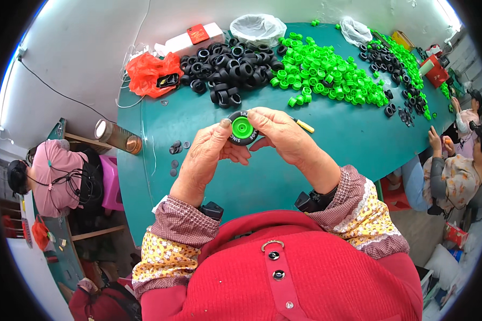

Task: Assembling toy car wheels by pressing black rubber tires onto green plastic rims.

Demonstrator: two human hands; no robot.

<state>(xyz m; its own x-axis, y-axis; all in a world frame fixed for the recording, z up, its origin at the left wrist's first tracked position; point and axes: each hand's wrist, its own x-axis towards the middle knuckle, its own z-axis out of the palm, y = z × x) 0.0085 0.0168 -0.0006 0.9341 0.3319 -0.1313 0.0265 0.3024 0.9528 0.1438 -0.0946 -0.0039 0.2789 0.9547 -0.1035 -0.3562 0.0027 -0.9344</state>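
Observation:
A toy wheel (pixel 242 128) with a black tyre and a bright green hub is held upright between my two hands, above the green table (pixel 209 187). My left hand (pixel 213 143) grips its left edge, thumb on the tyre. On the other side my right hand (pixel 278 132) pinches the upper right of the tyre between thumb and fingers. Just beyond my right hand lies a tool with a yellow handle (pixel 305 126), partly hidden. Left of my left hand are several small black discs (pixel 175 148).
Black tyres (pixel 227 72) and green hubs (pixel 326 75) lie heaped across the far side. A red plastic bag (pixel 147 75), a lidded drink bottle (pixel 118 136) and a bag-lined bowl (pixel 258 29) stand around them. Other people (pixel 450 176) sit at right and left.

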